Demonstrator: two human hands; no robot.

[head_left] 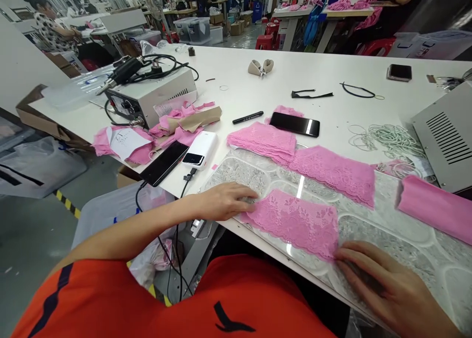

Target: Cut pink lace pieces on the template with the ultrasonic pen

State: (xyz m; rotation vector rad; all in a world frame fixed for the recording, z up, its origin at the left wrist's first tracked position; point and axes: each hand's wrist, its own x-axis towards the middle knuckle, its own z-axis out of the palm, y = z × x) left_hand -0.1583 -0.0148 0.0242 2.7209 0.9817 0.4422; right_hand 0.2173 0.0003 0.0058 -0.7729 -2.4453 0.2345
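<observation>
A strip of pink floral lace [295,220] lies flat on the grey stone-patterned mat [376,230] right in front of me. My left hand [226,200] rests palm down at its left end, fingers stretched and slightly apart, the thumb touching the lace. At the opposite end, my right hand [387,281] has thumb and fingertips brought together on the edge of the strip. Behind it lies a pile of pink lace pieces [265,140], and another lace piece [334,173] extends from that pile to the right. A folded pink cloth [437,208] lies at the mat's right side.
A black phone [295,124] and a marker pen [248,117] lie behind the lace. To the left are a white power bank [201,150], a dark phone [165,163], pink scraps [184,119] and a grey machine box [155,99]. Elastic loops [391,139] sit near another grey box [448,136].
</observation>
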